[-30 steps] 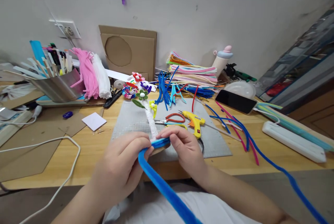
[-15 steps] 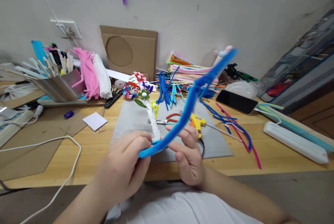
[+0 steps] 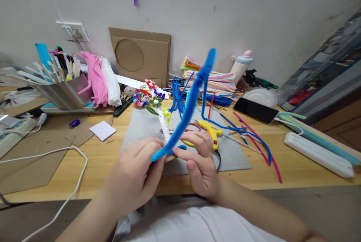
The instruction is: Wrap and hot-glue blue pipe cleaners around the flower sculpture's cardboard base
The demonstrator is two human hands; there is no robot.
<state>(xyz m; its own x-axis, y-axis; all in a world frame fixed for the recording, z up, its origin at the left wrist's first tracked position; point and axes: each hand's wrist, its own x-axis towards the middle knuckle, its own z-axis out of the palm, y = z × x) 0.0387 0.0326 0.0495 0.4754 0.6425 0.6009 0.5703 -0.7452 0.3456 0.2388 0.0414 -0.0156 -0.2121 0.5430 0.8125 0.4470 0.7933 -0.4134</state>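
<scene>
A long blue pipe cleaner strip rises from my left hand, whose thumb and fingers pinch its lower end. Just behind stands a white wrapped stem bearing small red, purple, green and yellow flowers; its foot is partly hidden by my left hand. My right hand has its fingers loosely spread, the index fingertip touching a short blue piece at the foot of the stem. Beyond that hand, a yellow glue gun lies on the grey cutting mat.
A metal container of sticks and pink pipe cleaners are at the left. Cardboard leans on the wall. A phone and a white power strip lie at the right; a white cable crosses the left.
The upper end of the blue strip has swung left and stands steeper. A blue curl now shows by my right index fingertip. Both hands have stayed nearly in place.
</scene>
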